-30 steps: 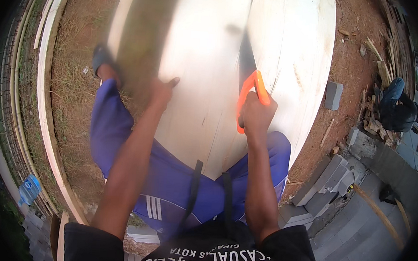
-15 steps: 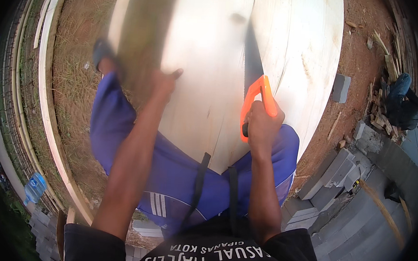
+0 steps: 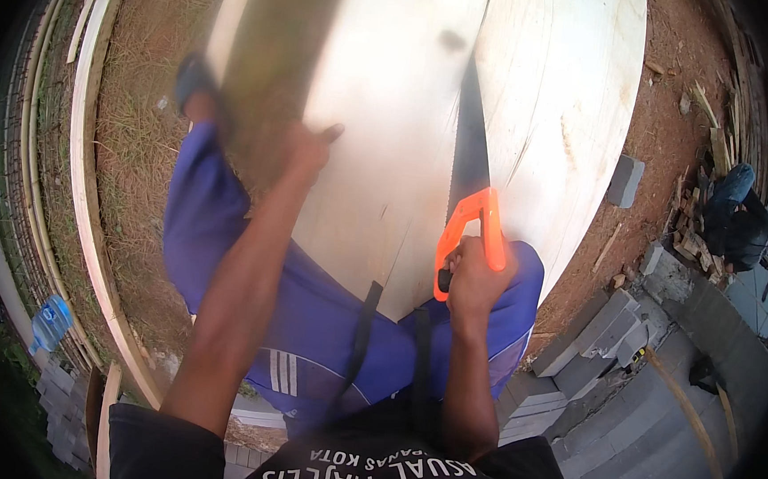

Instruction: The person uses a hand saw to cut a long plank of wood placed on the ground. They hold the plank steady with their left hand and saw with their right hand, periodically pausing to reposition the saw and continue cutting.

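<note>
Only one package shows: a blue plastic bottle (image 3: pixel 50 323) with a pale label lies far to my lower left, on the ground beside the curved wooden strips (image 3: pixel 91 219). No signs or screens.

I see the plywood sheet (image 3: pixel 384 106) lying across the knees. The saw (image 3: pixel 470 156) stands in its cut, right of centre. My left hand (image 3: pixel 306 149) rests on the sheet, left of the saw; concrete blocks (image 3: pixel 609 335) lie lower right.
</note>
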Motion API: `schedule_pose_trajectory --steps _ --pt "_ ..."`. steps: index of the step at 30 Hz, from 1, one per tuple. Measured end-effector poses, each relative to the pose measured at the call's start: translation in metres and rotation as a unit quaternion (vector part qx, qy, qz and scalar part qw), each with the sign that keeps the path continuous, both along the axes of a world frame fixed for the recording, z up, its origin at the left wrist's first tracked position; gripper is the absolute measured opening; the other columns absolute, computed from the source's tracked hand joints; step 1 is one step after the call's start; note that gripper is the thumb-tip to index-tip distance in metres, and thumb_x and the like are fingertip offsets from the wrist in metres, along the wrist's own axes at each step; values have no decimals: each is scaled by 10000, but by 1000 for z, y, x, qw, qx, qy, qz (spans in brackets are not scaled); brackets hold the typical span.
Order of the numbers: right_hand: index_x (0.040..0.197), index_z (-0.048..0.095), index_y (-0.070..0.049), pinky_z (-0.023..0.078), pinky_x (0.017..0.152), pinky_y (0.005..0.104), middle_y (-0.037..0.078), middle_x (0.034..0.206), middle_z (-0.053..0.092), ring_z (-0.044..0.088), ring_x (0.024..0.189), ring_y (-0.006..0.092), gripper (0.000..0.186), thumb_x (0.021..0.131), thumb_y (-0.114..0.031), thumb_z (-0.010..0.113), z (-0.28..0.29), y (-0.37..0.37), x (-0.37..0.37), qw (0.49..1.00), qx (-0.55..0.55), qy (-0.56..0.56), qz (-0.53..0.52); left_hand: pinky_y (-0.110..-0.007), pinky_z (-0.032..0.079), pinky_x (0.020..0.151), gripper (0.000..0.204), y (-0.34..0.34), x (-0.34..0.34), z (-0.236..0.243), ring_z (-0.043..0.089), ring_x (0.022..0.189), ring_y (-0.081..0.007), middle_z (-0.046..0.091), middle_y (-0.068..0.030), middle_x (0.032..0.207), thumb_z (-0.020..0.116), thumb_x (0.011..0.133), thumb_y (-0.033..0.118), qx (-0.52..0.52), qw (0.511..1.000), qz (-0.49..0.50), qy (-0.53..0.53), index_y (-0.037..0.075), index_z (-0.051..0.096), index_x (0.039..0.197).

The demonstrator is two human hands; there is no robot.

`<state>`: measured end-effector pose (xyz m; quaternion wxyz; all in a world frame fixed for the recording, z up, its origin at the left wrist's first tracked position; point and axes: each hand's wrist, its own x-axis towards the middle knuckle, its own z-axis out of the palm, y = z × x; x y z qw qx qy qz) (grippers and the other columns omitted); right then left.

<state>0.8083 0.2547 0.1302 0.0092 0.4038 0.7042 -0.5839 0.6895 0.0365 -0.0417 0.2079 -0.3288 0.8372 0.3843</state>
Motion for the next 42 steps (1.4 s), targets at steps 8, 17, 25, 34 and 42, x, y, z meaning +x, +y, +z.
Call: schedule_pose_trajectory --steps 8,17,25,34,42 --pt "720 465 -35 393 485 358 30 611 467 459 497 141 199 887 -90 556 -49 30 -179 997 14 -56 51 -479 537 964 709 -13 2 -19 691 1134 -403 690 -309 1235 894 849 349 64 997 6 31 -150 600 1258" --pt "1231 715 64 456 499 286 19 645 553 524 523 90 431 862 27 496 20 6 20 999 31 -16 24 -465 541 949 674 3 0 12 704 1096 -374 706 -299 1193 895 851 321 5 1000 0 28 -170 622 1223" --pt "721 445 -24 393 521 351 25 646 501 473 555 134 204 898 -51 544 -58 2 -108 999 33 4 22 -476 537 946 685 -21 7 -36 681 1152 -373 694 -294 1232 905 841 342 47 997 52 32 -147 616 1224" --pt "703 398 -23 372 532 360 7 625 439 406 569 109 222 879 -12 533 -60 13 -121 1000 6 17 0 -456 556 884 584 -13 4 -44 705 1055 -359 712 -291 1155 886 866 284 29 997 2 74 -154 645 1169" --pt "1319 680 82 452 528 261 16 698 583 541 567 76 501 854 58 493 11 -7 25 1000 14 -12 7 -457 554 852 562 -1 1 -6 718 987 -351 730 -274 1100 884 868 246 39 998 21 36 -159 645 1175"
